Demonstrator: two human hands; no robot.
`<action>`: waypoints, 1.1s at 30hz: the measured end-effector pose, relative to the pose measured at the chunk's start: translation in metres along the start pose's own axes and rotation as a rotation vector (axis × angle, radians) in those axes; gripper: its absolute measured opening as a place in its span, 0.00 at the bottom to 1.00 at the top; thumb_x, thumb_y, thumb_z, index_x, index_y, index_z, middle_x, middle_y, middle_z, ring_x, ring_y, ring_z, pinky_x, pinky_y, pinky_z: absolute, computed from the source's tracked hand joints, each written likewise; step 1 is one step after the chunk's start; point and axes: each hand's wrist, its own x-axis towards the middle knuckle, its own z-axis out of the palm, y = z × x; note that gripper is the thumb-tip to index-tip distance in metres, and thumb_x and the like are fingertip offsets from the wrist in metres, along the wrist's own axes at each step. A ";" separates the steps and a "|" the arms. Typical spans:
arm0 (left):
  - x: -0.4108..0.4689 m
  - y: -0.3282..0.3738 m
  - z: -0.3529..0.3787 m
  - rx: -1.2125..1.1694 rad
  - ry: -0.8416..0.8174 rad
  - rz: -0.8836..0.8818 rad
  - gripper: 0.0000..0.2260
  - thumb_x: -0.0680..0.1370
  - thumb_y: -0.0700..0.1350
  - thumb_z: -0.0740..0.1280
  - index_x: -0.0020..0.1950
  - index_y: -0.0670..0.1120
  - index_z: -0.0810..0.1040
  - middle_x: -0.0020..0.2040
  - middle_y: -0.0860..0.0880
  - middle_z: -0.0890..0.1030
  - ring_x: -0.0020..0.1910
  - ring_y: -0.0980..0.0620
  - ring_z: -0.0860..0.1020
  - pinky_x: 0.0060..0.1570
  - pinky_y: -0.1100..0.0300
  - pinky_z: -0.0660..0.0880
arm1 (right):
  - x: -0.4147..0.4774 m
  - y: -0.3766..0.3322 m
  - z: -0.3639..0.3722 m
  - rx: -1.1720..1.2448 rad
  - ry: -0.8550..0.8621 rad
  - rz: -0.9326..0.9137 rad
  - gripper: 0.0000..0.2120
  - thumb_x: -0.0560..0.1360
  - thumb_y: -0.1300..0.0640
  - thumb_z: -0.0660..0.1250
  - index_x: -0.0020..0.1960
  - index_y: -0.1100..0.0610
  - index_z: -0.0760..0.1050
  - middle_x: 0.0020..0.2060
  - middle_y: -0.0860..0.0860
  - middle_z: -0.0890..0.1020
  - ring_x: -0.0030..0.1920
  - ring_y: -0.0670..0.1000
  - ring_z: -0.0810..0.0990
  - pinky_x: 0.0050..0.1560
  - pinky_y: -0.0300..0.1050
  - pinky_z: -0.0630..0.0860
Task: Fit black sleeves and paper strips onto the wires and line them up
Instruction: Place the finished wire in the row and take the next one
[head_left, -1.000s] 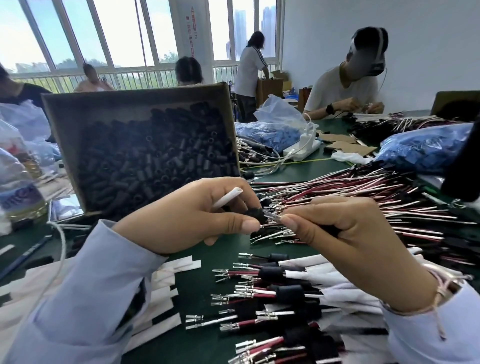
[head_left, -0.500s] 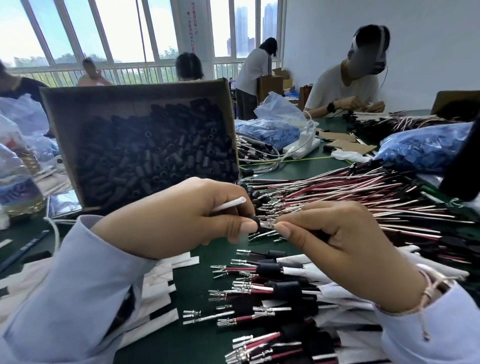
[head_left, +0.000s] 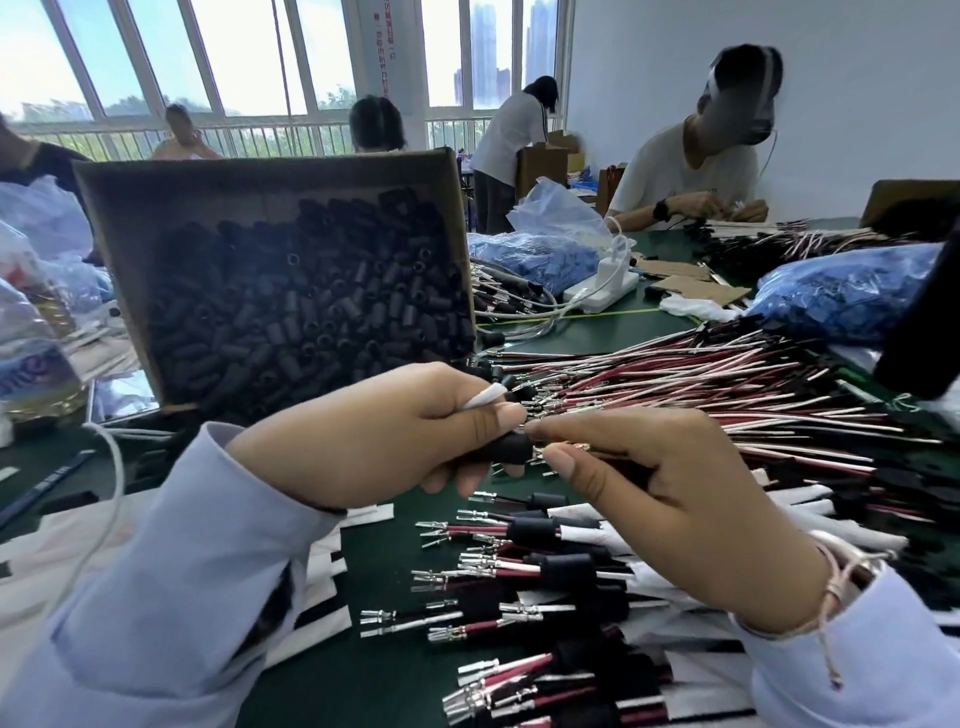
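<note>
Fitting step: a black sleeve (head_left: 511, 448) is going onto one wire (head_left: 584, 446). The wire's metal tip sits right at the sleeve's open end, and I think it is not pushed through yet.
Left hand: the left hand (head_left: 379, 431) has its fingers curled round the sleeve, with the thumb on top. A rolled white paper strip (head_left: 483, 399) is tucked in the same hand and pokes out above the thumb.
Right hand: the right hand (head_left: 675, 499) pinches the wire near its tip, thumb and first finger tight together.
Where they are: sleeve and wire are held up in the air above the green bench (head_left: 384, 670), with the hands almost touching.
Box: a cardboard box (head_left: 260, 192) is tipped up behind the hands, full of more black sleeves.
Loose wires: a big pile of red and white loose wires (head_left: 701, 384) lies behind the right hand.
Finished wires: the finished wires (head_left: 545, 571) lie side by side under the hands, each with a sleeve and paper on, metal tips pointing left.
Next move: push the wire straight into the small hole while the left hand keeps the sleeve steady. Then add the paper strip and lay the wire in the row with its tip even with the others.
Watch out: the hole looks small — a crooked push could bend the thin tip.
</note>
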 end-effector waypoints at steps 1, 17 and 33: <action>0.000 0.000 0.000 0.037 0.005 0.006 0.21 0.76 0.60 0.56 0.42 0.45 0.79 0.30 0.53 0.78 0.27 0.58 0.72 0.32 0.64 0.69 | 0.000 -0.001 0.001 0.006 -0.026 0.031 0.12 0.76 0.46 0.63 0.50 0.48 0.83 0.27 0.36 0.75 0.31 0.41 0.75 0.33 0.33 0.66; 0.008 -0.016 0.003 0.068 0.084 0.117 0.23 0.70 0.68 0.65 0.32 0.48 0.78 0.26 0.49 0.75 0.25 0.58 0.72 0.27 0.63 0.68 | 0.003 0.003 -0.013 -0.194 -0.274 0.099 0.19 0.73 0.37 0.62 0.42 0.52 0.78 0.39 0.44 0.76 0.45 0.46 0.71 0.47 0.45 0.69; 0.015 -0.001 0.024 0.308 -0.014 -0.003 0.17 0.70 0.68 0.63 0.47 0.57 0.79 0.44 0.58 0.80 0.45 0.61 0.77 0.49 0.58 0.75 | -0.014 0.193 -0.135 -1.021 -0.531 0.902 0.09 0.77 0.50 0.66 0.48 0.54 0.69 0.56 0.55 0.79 0.56 0.55 0.78 0.48 0.42 0.70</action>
